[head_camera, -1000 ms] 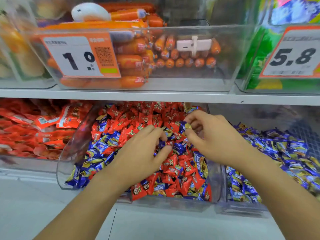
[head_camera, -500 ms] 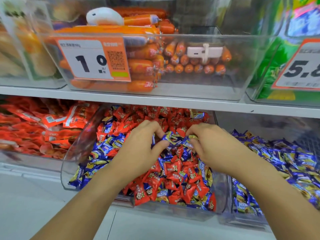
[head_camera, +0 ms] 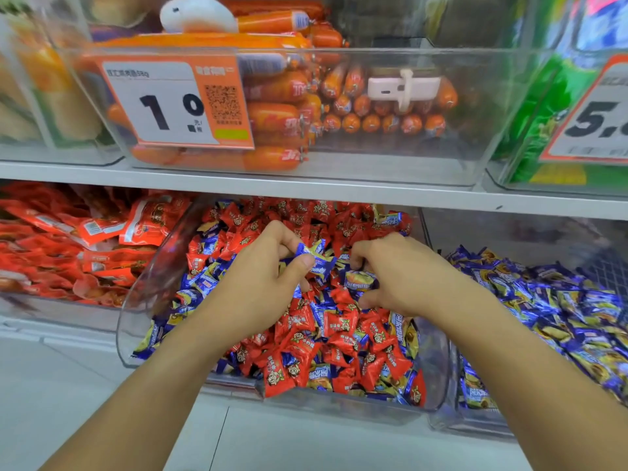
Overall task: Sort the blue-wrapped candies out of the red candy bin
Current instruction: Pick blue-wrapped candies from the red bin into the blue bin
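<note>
The left hand [head_camera: 268, 280] has lifted a small blue-wrapped candy [head_camera: 314, 256] clear of the heap; the right hand [head_camera: 404, 273] now curls round another blue-and-yellow wrapped candy [head_camera: 360, 280].

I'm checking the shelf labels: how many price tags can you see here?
2. One orange price tag is on the front of the sausage bin on the upper shelf; the other price tag is at the right edge, partly cut off. Others may be out of view.

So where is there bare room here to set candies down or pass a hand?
Bare patches: the white ledge in front of the mixed candy bin, and the upper sausage bin's floor right of its sausages. Crowded: the mixed bin, heaped rim to rim, with the left hand and right hand inside, and the blue candy bin beside it.
</note>
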Tool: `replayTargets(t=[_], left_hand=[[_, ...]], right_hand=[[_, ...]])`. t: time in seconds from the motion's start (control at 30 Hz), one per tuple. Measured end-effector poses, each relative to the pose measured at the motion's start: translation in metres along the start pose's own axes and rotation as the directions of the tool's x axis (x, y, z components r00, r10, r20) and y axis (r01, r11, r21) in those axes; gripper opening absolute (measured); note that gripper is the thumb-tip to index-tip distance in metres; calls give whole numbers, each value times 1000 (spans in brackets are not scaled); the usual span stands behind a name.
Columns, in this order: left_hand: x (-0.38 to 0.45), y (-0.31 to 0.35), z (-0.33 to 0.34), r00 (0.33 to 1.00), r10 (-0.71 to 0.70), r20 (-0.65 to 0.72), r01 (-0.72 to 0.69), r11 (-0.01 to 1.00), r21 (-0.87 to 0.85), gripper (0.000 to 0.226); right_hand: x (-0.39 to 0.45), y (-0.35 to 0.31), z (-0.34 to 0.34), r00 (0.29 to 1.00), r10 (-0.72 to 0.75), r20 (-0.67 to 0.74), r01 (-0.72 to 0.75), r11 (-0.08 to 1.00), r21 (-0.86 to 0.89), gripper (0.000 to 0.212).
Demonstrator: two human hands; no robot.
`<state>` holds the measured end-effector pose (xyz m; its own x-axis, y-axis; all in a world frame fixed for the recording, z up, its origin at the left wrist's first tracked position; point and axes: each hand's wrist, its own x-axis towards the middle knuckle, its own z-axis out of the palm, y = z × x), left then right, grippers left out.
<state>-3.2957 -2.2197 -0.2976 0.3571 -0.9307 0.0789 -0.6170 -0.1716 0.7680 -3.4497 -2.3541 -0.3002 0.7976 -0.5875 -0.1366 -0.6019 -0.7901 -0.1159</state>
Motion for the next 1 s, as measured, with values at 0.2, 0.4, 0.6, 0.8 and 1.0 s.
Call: replayTargets(t=[0.2,0.4,0.6,0.8,1.0], left_hand=[[-5,3,2,1000,8,15,-8,1000,-17,9],[-5,3,1,1000,5,2,-5,989,-146,12],[0,15,9,987,-100,129,144,904,-403,32],[-5,29,35,976,-83,202,196,741,-642,24],[-6,40,44,996,-9,94,59,843,-535,13]], right_hand=[[-3,9,2,994,-66,-87,73,995,71,30],[-22,22,-11,984,-18,-176,96,890,445,34],[-40,18,-11,997,-28,-78,79,609,790,31],[-55,4,-9,990,-93,-106,135,407,903,27],[-77,2,-13,975,75,-211,172,353,920,21]])
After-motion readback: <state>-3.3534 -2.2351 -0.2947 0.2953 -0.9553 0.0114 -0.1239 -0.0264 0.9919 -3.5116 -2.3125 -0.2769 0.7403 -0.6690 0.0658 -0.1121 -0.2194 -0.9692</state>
